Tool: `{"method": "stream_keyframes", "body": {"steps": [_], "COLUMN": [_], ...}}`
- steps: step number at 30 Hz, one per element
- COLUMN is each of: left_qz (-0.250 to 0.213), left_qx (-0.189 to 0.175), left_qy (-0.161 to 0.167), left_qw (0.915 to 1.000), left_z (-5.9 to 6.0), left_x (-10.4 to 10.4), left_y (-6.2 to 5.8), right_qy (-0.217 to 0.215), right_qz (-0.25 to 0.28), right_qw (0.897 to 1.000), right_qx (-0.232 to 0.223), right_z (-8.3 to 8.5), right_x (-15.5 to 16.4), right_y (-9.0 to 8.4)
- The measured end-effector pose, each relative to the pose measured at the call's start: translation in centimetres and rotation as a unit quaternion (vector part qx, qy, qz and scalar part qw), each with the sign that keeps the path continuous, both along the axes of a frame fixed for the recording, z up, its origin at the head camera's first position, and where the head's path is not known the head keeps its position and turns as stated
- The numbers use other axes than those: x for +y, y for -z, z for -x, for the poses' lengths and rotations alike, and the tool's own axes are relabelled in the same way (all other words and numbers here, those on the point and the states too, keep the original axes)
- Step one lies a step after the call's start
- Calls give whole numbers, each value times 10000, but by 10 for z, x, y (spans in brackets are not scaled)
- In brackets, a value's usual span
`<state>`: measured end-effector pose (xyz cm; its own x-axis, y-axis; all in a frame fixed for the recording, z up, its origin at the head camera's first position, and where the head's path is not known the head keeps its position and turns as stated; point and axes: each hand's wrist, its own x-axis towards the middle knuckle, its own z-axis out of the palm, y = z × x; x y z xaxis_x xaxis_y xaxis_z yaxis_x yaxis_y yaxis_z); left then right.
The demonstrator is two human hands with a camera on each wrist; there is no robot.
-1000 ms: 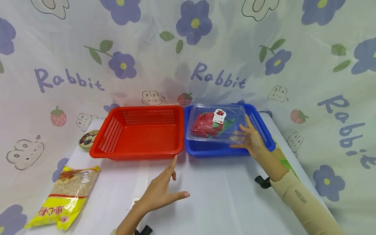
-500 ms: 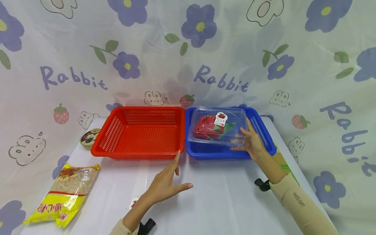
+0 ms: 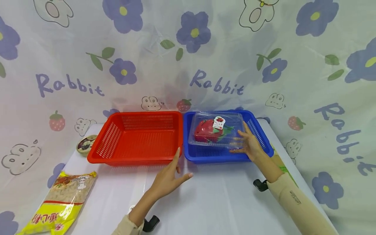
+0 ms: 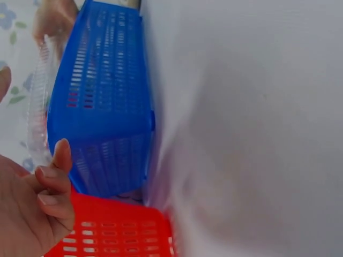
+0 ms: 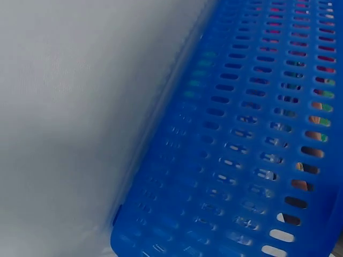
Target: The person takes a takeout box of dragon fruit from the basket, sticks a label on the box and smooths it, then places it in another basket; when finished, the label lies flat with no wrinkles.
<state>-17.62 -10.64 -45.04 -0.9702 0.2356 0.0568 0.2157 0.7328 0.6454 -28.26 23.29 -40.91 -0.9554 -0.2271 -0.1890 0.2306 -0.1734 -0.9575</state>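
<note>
In the head view, my right hand [image 3: 249, 143] grips the right end of a clear plastic fruit box [image 3: 232, 117]. A red dragon fruit [image 3: 202, 129] shows through its lid, which carries a white sticker. The box lies slightly tilted over the blue basket [image 3: 211, 159]; whether it touches the bottom is hidden. My left hand [image 3: 165, 181] is spread, its index fingertip in front of the red basket's [image 3: 126, 160] right front corner; contact cannot be told. The left wrist view shows this left hand [image 4: 32, 209] beside both baskets. In the right wrist view, the blue basket's slotted wall [image 5: 214, 160] hides the right hand.
A yellow bag of dry food [image 3: 63, 199] lies at the table's left front. Behind it stands a round tin [image 3: 84, 145], beside the red basket. A brown and green package [image 3: 280, 163] is partly hidden right of the blue basket. A patterned cloth [image 3: 164, 71] hangs behind.
My left hand has moved forward to the red basket's corner. The fruit box has shifted slightly right within the blue basket's outline, still in my right hand. The head view has tilted slightly.
</note>
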Motion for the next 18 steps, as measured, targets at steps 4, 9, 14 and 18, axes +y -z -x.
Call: {"method": "stream_keyframes", "body": {"steps": [4,9,14,18], "left_qz": [-146,-308,-444,-506], "left_qx": [-75,3,-98,-202], "left_qy": [-63,63,142,60], "left_qw": [9998,9995,9989,9985], "left_z": [2,6,10,12], "left_x": [3,7,13,17], "left_y": [0,4,8,8], "right_qy": [-49,-62,-139,-200], "right_qz": [50,43,-50,24], "right_qw": [10000,9999,9996,9994], "right_qx": [-49,-137,-220,-287], "right_z": [3,8,10,12], "right_x": [0,2,4,3], "right_y": [3,4,5,7]}}
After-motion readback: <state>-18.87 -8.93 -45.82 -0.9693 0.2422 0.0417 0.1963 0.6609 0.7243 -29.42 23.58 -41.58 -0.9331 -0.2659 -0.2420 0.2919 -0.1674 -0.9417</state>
